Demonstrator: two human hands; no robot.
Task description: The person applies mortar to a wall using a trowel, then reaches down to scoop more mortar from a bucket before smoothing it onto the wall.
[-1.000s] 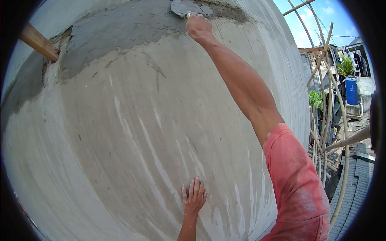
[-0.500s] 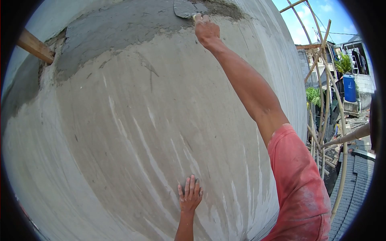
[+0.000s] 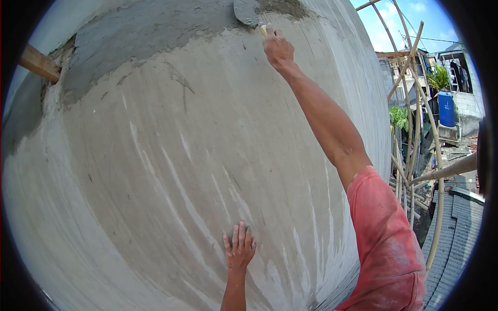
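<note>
High on the plastered wall (image 3: pixel 207 129), my right hand (image 3: pixel 278 47) is wrapped round the pale handle of a trowel (image 3: pixel 246 12). The trowel's grey blade lies against the wet, darker plaster (image 3: pixel 161 26), beside a rough brown patch (image 3: pixel 284 7). My left hand (image 3: pixel 239 245) rests on the dry lower part of the wall, fingers spread and holding nothing. White streaks run down the wall around it.
A wooden beam (image 3: pixel 39 63) juts from the wall at the upper left. On the right stand bamboo scaffold poles (image 3: pixel 438 171), with a blue barrel (image 3: pixel 446 109), plants, houses and a corrugated roof (image 3: pixel 456 223) beyond and below.
My right hand and the trowel appear slightly lower and further right in the view, while the wall and scaffold have shifted slightly left. My left hand stays on the wall.
</note>
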